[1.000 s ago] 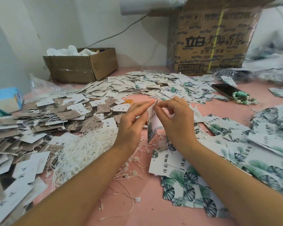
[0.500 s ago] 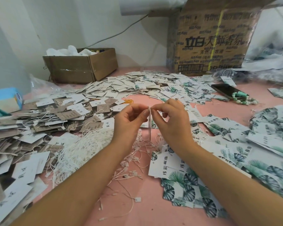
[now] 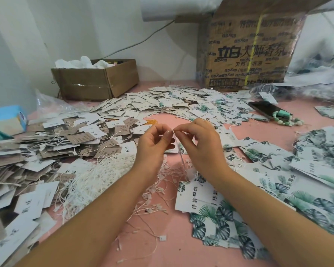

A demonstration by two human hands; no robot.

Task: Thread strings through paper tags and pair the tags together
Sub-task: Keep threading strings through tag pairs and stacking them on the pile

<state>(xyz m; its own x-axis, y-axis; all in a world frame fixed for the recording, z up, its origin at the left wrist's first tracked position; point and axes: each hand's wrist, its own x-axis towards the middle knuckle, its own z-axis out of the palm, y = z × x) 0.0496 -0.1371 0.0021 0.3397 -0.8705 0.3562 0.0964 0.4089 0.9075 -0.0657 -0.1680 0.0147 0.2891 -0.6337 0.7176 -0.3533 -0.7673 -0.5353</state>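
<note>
Starting far left of the heap of strings [image 3: 104,176], we find a blue tissue box [image 3: 7,120] at the edge of the pink table [image 3: 172,247]. Between that box and the heap lies a spread of brown and white tags [image 3: 46,151], many with cord on them. Behind the heap, against the wall, stands a small cardboard box [image 3: 96,81] with white paper in it. The heap itself is a loose white tangle, and stray cords with little clasps trail off to its right.

Just right of the heap, raised above the table, our left hand [image 3: 152,149] pinches a thin white string [image 3: 174,131] between thumb and forefinger, the other fingers curled. Our right hand [image 3: 199,149] meets it fingertip to fingertip and pinches the same string from the other side. Below the fingertips a thin pale tag [image 3: 182,160] hangs edge-on. It is blurred, and we cannot tell whether the string passes through it.

Further right of the heap, under our right wrist, lie leaf-print tags [image 3: 229,218], many overlapping. Behind the heap and to its right, a wide drift of white tags [image 3: 172,105] reaches toward a big printed carton [image 3: 249,51]. Far right of the heap rest a dark phone [image 3: 266,110] and a green bead bracelet [image 3: 289,122] at the phone's near end.
</note>
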